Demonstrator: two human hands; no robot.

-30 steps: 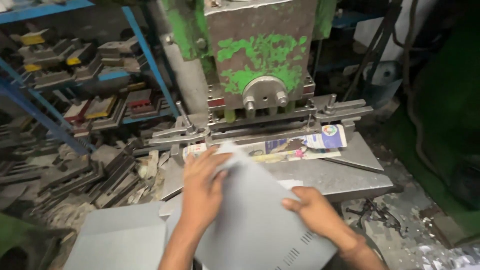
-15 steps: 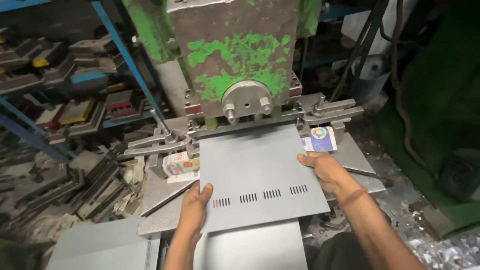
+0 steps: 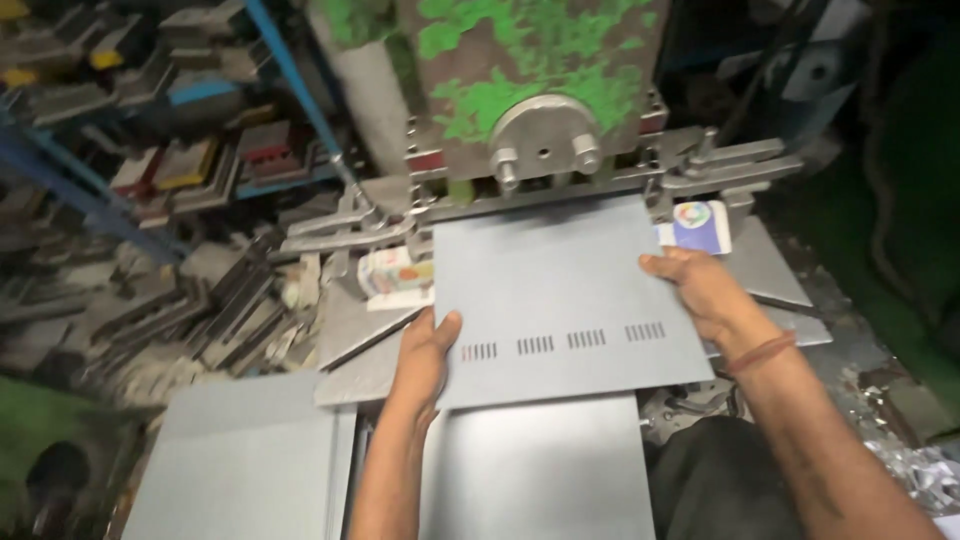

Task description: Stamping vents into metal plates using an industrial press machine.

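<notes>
A flat grey metal sheet [image 3: 560, 290] with a row of small slot groups near its front edge lies on the bed of a green-painted press [image 3: 540, 70], its far edge under the ram. My left hand [image 3: 425, 360] grips the sheet's front left edge, thumb on top. Along the sheet's right edge my right hand [image 3: 700, 290] holds it with the fingers curled over. A red cord is around my right wrist.
Grey sheets lie stacked at the front left [image 3: 250, 470] and under the held sheet [image 3: 540, 470]. Small printed cartons sit left [image 3: 395, 275] and right [image 3: 700, 225] on the press bed. Blue racks [image 3: 150, 120] with metal dies fill the left side. Metal scraps [image 3: 920, 450] lie at the right.
The sheet went from tilted in my hands to flat on the bed and slid under the ram. My view has moved closer to the press.
</notes>
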